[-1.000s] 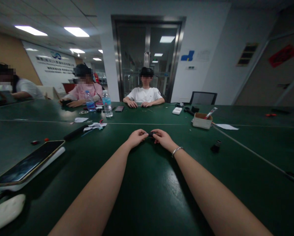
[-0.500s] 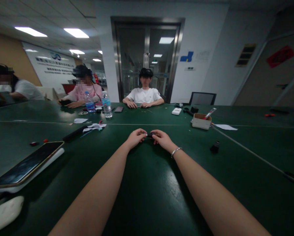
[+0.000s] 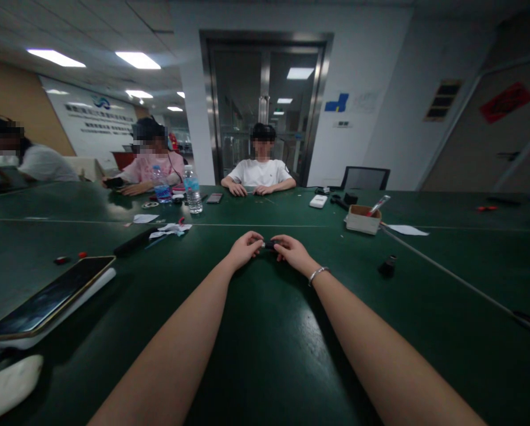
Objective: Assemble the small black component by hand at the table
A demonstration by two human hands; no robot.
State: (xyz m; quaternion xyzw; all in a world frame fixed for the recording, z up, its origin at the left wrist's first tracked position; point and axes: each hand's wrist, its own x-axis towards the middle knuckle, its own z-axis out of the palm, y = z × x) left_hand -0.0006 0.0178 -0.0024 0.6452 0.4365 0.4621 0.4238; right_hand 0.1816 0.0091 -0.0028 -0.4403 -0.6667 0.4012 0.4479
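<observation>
A small black object with a silver end (image 3: 269,244), perhaps a USB stick, is held between my two hands above the middle of the green table (image 3: 256,331). My left hand (image 3: 246,248) pinches its silver end with thumb and fingers. On the black end, the fingertips of my right hand (image 3: 294,251) are closed; a silver bracelet (image 3: 318,275) circles that wrist. Fingers hide part of the object. To the right, a small dark object (image 3: 387,266) stands apart on the table.
A phone (image 3: 52,299) on a white stand and a white mouse-like object (image 3: 12,387) lie at left. Paper scraps (image 3: 171,229), water bottles (image 3: 193,190) and a small box (image 3: 363,220) with a pen-like item are farther off. People sit across the table.
My left hand has shifted very slightly left, and a bit more of the silver end shows. My right hand is nearly still. At far left, a seated person's hands moved slightly.
</observation>
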